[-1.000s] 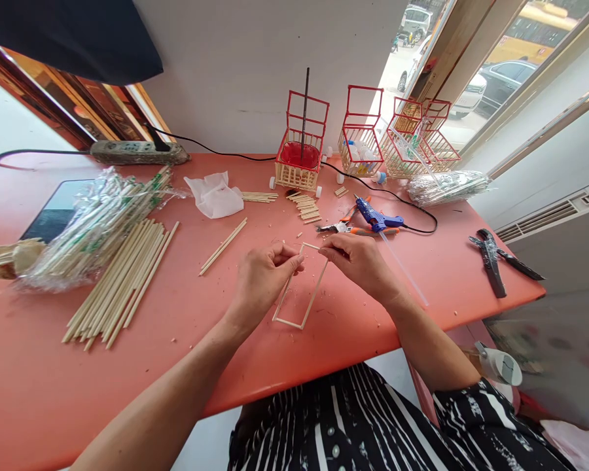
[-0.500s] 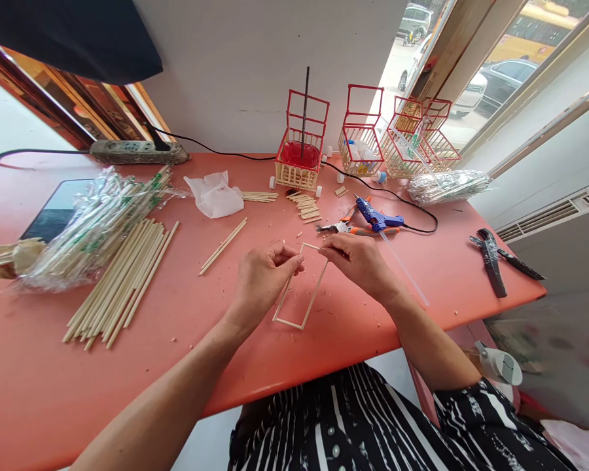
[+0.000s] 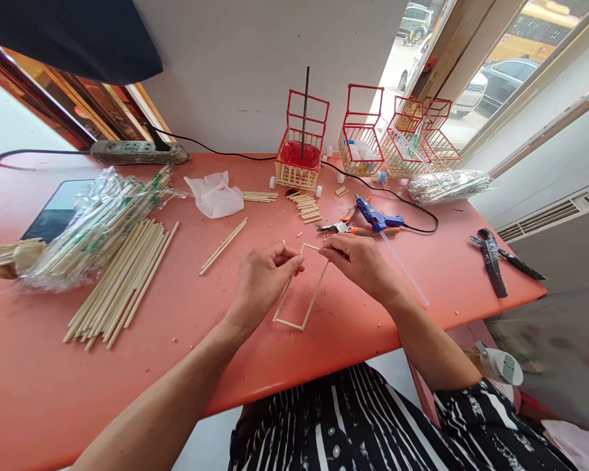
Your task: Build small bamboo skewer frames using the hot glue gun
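A narrow rectangular frame of thin wooden sticks [image 3: 315,296] is between my hands over the red table. My left hand [image 3: 265,278] pinches its left long stick close to the far corner. At the far right corner, my right hand [image 3: 356,265] grips the frame with thumb and fingers, which partly hide the joint. The frame's near end points toward me. Just beyond the hands lie a blue glue gun [image 3: 377,216] and orange-handled pliers [image 3: 341,226]. Two loose sticks [image 3: 223,246] rest to the left of my left hand.
Many long sticks [image 3: 122,281] and a plastic-wrapped bundle [image 3: 98,229] lie at left. Short cut sticks [image 3: 307,207] sit before a small stick cart [image 3: 297,173] holding a red bowl. More stick carts [image 3: 360,154] stand behind. Black-handled cutters [image 3: 493,261] lie right, and a power strip [image 3: 137,152] at back.
Almost nothing differs. Both hands keep the same hold on the stick frame, and its near end has shifted only very slightly.
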The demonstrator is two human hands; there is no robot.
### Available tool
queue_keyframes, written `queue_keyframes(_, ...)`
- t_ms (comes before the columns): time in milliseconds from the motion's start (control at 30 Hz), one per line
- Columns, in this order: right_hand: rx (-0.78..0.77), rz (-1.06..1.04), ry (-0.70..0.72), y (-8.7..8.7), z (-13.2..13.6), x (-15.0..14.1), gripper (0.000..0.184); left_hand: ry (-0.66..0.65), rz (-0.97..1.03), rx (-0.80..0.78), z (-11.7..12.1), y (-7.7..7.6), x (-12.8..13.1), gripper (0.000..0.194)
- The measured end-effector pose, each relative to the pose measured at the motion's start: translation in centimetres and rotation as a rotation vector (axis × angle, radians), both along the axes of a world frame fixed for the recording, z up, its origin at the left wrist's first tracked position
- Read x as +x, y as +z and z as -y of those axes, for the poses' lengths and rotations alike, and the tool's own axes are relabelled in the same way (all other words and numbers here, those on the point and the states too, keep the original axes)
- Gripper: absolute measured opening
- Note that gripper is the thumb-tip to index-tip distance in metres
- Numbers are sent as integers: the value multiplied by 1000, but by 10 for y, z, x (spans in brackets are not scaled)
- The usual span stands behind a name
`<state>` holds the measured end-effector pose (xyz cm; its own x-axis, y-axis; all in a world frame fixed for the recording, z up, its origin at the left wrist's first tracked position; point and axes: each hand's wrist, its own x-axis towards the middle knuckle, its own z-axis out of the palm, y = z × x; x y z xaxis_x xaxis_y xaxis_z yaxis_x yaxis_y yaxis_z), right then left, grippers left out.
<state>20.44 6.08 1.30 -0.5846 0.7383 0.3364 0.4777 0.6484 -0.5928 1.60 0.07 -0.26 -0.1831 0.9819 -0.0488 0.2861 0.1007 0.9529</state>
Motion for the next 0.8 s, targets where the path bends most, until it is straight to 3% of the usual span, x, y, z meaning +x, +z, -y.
queue_keyframes(800, -16, 4, 4, 3, 2, -1, 19, -5, -8, -4, -1, 0, 0, 13)
